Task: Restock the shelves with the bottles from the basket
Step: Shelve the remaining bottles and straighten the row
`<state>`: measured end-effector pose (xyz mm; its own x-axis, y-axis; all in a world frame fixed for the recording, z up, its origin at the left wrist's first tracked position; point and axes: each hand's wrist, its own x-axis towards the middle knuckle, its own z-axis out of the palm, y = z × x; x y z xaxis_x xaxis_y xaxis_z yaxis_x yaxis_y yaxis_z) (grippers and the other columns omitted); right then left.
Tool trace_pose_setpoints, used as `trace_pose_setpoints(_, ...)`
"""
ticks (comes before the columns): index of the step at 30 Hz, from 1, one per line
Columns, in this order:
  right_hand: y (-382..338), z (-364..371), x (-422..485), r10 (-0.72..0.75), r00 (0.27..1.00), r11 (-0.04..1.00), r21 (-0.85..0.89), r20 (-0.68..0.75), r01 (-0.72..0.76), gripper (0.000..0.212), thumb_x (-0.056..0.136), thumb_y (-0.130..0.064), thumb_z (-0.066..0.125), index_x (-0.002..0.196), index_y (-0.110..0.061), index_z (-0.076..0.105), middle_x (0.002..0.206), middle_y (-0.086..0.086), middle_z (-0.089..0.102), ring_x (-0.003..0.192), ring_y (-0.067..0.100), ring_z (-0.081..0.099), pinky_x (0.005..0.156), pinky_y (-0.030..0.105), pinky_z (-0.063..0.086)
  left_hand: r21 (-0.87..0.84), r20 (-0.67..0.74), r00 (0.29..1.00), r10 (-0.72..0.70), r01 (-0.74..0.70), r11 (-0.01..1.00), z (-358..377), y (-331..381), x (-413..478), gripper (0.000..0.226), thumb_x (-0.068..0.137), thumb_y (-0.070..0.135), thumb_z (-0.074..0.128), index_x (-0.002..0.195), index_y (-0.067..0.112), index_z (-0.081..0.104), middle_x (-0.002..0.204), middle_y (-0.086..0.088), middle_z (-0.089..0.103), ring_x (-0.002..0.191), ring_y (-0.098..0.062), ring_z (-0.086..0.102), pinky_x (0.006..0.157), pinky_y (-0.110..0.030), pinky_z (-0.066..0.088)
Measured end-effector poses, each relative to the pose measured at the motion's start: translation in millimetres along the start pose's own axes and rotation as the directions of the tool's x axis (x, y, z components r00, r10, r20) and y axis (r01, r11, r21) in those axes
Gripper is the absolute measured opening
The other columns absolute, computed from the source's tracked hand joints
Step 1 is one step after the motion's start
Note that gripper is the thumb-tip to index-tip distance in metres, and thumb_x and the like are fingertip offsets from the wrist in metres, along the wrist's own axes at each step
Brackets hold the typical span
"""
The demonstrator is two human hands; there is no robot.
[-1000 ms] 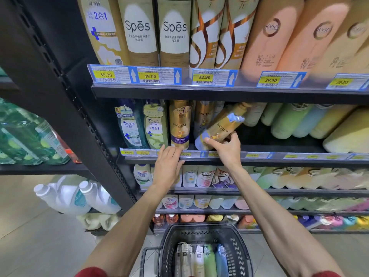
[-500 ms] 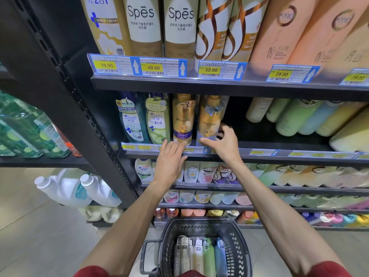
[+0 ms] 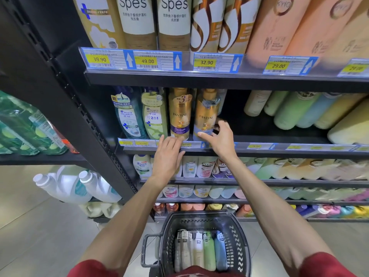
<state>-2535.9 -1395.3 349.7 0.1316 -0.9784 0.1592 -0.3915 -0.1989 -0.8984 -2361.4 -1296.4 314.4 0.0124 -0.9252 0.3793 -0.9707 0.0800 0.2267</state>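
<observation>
Tilted before, gold bottle (image 3: 206,114) stands upright, right fingers (image 3: 220,127) gripping its base.

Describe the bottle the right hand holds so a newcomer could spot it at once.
On the black shelf below the 32.90 price tag, four bottles front the left end. The rightmost is a gold Pantene bottle, gripped at its base by the right hand. Its gold twin alongside has a purple band; this one's band is pale blue.

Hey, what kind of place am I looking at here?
Most likely a shop's hair-care aisle: yellow price tags run along the shelf edge, rows of shampoo bottles fill the shelves, and a basket holding more bottles sits below.
</observation>
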Motion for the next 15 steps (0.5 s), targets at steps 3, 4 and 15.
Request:
trace_pose_setpoints(3, -1.2, 1.9, 0.5, 0.003, 1.0, 1.0, -0.001, -0.012, -0.003, 0.047, 0.078, -0.027, 0.086, 0.113, -0.009, 0.06, 0.118, 0.004, 0.053, 0.111, 0.011, 0.056, 0.097, 0.029, 0.053, -0.011, 0.007, 1.0, -0.016, 0.016, 1.0, -0.6, 1.5, 0.5, 0.041, 0.102, 0.023, 0.059, 0.14, 0.008, 0.055, 0.122, -0.009, 0.063, 0.122, -0.029, 0.054, 0.124, -0.049, 0.022)
trace_pose_setpoints(4, -1.3, 1.8, 0.5, 0.004, 1.0, 1.0, 0.0, -0.013, -0.004, 0.047, 0.077, -0.028, 0.086, 0.113, -0.009, 0.06, 0.117, 0.003, 0.053, 0.111, 0.011, 0.056, 0.097, 0.029, 0.053, -0.012, 0.008, 1.0, -0.018, 0.018, 1.0, -0.6, 1.8, 0.7, 0.041, 0.102, 0.023, 0.059, 0.14, 0.008, 0.055, 0.122, -0.009, 0.063, 0.122, -0.029, 0.054, 0.124, -0.049, 0.022)
trace_pose_setpoints(15, -6.0, -1.9, 1.0, 0.039, 0.999, 0.996, -0.08, 0.012, -0.038, 0.049, 0.076, -0.033, 0.086, 0.11, -0.007, 0.06, 0.115, 0.006, 0.055, 0.107, 0.018, 0.059, 0.096, 0.038, 0.054, -0.015, 0.062, 0.998, -0.006, 0.007, 1.0, -6.5, -0.5, 2.3, 0.044, 0.093, 0.011, 0.066, 0.137, 0.008, 0.056, 0.117, -0.008, 0.062, 0.117, -0.029, 0.055, 0.124, -0.049, 0.023)
